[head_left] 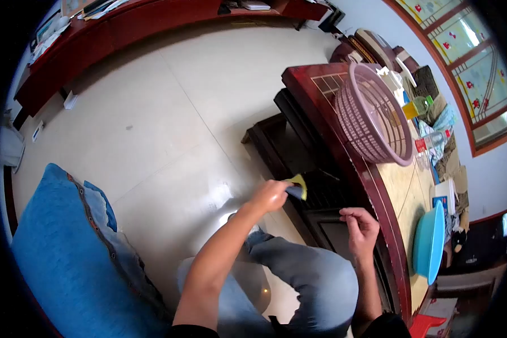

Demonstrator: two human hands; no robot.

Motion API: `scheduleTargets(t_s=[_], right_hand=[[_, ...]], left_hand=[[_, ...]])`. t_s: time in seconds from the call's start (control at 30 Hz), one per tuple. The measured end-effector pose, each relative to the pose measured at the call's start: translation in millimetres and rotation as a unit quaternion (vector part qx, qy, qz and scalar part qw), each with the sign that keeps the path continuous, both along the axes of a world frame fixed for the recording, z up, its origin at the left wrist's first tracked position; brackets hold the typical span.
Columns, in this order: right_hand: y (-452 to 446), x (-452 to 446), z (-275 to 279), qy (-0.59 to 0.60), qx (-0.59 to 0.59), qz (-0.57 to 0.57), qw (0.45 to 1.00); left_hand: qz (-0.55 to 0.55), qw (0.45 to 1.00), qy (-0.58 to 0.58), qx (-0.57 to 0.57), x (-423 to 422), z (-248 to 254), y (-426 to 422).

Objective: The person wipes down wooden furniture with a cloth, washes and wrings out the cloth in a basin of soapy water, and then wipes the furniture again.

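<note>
My left hand (pixel 269 195) is closed round a small yellow and dark grey sponge (pixel 298 187), which sticks out past the fingers towards the dark table. The grip covers part of it. To the right, beside the table's edge, my right hand (pixel 361 228) hangs in the air with loosely bent fingers and the thumb a little apart. Nothing shows in it. Both hands are above my jeans-clad legs (pixel 304 276), in front of the dark red table (pixel 372 183) with open shelves and a cabinet door (pixel 335 234) on its side.
A mauve plastic basket (pixel 366 121) and a turquoise basin (pixel 428 242) stand on the tabletop, with bottles (pixel 417 107) behind them. At left is a blue cushioned seat (pixel 67 248). A long red wooden desk (pixel 135 34) runs along the far side of the tiled floor (pixel 169 112).
</note>
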State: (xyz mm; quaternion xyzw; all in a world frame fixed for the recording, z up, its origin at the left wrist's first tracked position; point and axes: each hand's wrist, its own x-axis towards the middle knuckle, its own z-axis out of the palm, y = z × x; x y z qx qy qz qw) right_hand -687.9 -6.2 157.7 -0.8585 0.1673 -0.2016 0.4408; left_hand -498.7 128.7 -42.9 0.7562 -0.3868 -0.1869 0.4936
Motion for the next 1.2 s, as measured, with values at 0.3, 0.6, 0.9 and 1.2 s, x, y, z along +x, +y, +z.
scheduleTargets(t_s=[0.3,0.6,0.9,1.2], right_hand=[[-2.9,-0.9,60.4,0.049,-0.399,0.162,0.901],[-19.4,-4.5,-24.3,-0.008,-0.171,0.143,0.975],[-11.2,40.5,-84.5,0.176,0.482,0.052,0.857],[25.4,43.7,-98.4,0.226,0.744,0.099,0.621]], left_hand=[[0.3,0.919,0.246,0.065,-6.3,-42.1,3.1],[0.316,0.862,0.382,-0.107,-9.3,-40.7,39.6],[0.178,0.741,0.585,-0.277,-57.8,88.6,59.7],[0.192,0.763,0.578,-0.215,-66.8,150.6,88.8]])
